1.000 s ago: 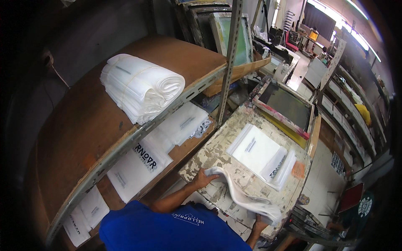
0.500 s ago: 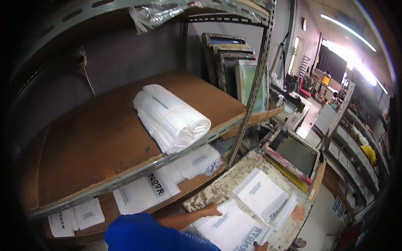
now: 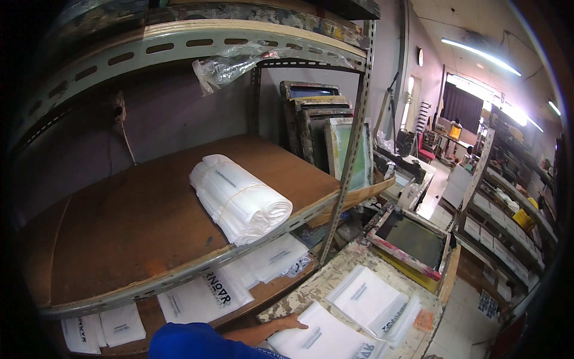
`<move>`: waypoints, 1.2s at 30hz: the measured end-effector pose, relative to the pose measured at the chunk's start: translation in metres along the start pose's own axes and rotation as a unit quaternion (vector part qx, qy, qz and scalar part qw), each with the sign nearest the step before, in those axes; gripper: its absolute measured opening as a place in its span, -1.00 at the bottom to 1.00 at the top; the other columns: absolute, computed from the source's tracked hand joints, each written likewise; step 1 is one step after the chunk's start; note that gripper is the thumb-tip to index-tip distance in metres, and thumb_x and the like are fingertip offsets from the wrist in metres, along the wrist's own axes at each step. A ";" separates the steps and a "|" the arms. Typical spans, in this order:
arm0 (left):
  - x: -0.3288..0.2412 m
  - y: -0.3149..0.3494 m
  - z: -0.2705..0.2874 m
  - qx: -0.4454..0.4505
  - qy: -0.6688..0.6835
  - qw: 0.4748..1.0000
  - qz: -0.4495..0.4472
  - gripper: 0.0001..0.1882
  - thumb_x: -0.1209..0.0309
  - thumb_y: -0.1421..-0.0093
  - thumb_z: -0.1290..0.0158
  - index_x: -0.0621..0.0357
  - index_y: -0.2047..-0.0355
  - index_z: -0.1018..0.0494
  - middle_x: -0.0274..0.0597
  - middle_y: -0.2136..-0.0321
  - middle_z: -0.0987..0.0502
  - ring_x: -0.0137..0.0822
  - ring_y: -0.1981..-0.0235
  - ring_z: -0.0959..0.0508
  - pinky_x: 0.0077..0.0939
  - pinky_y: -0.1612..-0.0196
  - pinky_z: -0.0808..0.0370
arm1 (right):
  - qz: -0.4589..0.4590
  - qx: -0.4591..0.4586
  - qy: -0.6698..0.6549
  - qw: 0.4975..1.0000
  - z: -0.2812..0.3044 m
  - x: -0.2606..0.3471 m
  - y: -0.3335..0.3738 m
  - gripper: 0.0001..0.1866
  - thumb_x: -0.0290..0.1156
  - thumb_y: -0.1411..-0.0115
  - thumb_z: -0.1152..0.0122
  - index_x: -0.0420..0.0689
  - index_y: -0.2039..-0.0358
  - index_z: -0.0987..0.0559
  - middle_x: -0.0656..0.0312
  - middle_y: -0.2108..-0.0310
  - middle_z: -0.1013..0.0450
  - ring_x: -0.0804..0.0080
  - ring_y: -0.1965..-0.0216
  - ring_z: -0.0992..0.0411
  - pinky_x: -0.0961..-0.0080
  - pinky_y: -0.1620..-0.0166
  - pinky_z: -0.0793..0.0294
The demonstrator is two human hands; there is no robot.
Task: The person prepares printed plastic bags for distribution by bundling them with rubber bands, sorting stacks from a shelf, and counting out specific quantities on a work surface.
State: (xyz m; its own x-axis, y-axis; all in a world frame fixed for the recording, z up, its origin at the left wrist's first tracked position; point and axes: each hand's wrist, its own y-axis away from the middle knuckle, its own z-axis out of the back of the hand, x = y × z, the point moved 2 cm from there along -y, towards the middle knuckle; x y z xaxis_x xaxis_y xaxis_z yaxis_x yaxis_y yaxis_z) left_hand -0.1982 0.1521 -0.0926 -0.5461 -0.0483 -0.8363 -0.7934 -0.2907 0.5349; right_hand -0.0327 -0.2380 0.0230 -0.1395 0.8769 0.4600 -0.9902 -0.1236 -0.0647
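My left hand [image 3: 291, 322] reaches in from the lower edge, its forearm coming out of a blue sleeve. It grips the left edge of a stack of white printed plastic bags [image 3: 326, 335], the thumb resting on top and the other fingers mostly hidden. The stack lies on a paint-stained worktable [image 3: 287, 299] and runs out of view at the bottom. My right hand is out of view. Just beyond the held stack lies a second stack of white printed bags [image 3: 365, 293], with a few sheets fanned at its right side.
A rolled bundle of white bags [image 3: 239, 197], banded, rests on the brown shelf [image 3: 143, 209]. More printed bags [image 3: 206, 294] lie on the shelf below. A screen-printing frame [image 3: 409, 239] sits at the table's far end. Other frames [image 3: 317, 131] lean behind the metal upright [image 3: 350, 161].
The view has tilted up, so everything sits lower in the picture. My right hand, at the near stack's right edge before, has dropped out of view. My left hand keeps its hold.
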 end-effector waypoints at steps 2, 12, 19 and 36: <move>0.012 0.004 0.006 -0.009 0.022 1.000 0.005 0.10 -0.03 0.05 -0.37 0.57 -0.24 -0.12 0.29 -0.16 -0.36 0.03 -0.19 -0.40 -0.27 -0.25 -0.31 | 0.007 0.002 0.002 1.000 0.003 0.013 0.003 -0.49 -0.17 -0.12 -0.29 -0.34 0.06 -0.55 -0.28 0.17 -0.49 -0.20 0.12 -0.44 0.17 -0.01 -0.42; -0.032 0.033 0.000 -0.056 -0.038 0.995 0.072 0.21 -0.09 0.04 -0.34 0.59 -0.29 0.02 0.35 -0.26 -0.20 0.06 -0.30 -0.24 -0.29 -0.33 -0.18 | -0.020 -0.022 -0.021 0.999 0.075 0.042 0.021 -0.73 -0.35 -0.20 -0.19 -0.17 0.13 -0.62 -0.14 0.32 -0.56 -0.14 0.27 -0.51 0.16 0.15 -0.51; -0.046 0.042 -0.007 -0.070 -0.060 0.993 0.072 0.19 -0.12 0.09 -0.36 0.61 -0.25 -0.08 0.37 -0.20 -0.28 0.06 -0.25 -0.32 -0.29 -0.29 -0.25 | 0.005 0.004 0.008 1.000 0.126 0.080 0.016 -0.67 -0.19 -0.24 -0.09 -0.14 0.13 -0.60 -0.12 0.27 -0.57 -0.23 0.23 -0.49 -0.02 0.15 -0.45; -0.040 0.032 -0.009 -0.054 -0.063 0.995 0.058 0.26 -0.24 0.12 -0.33 0.61 -0.25 -0.08 0.41 -0.20 -0.27 0.10 -0.24 -0.33 -0.25 -0.27 -0.29 | 0.021 0.025 -0.195 0.980 0.003 -0.037 -0.007 -0.57 -0.20 -0.13 -0.23 -0.29 0.12 -0.63 -0.16 0.31 -0.56 -0.02 0.37 -0.48 0.19 0.20 -0.47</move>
State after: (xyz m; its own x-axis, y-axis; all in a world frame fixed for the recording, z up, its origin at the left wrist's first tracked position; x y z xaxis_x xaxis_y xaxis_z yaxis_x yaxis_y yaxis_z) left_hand -0.1993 0.1360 -0.0432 -0.6676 0.0304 -0.7439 -0.6925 -0.3920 0.6056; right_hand -0.0204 -0.2710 0.0091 -0.1604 0.6282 0.7614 -0.9809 -0.1873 -0.0521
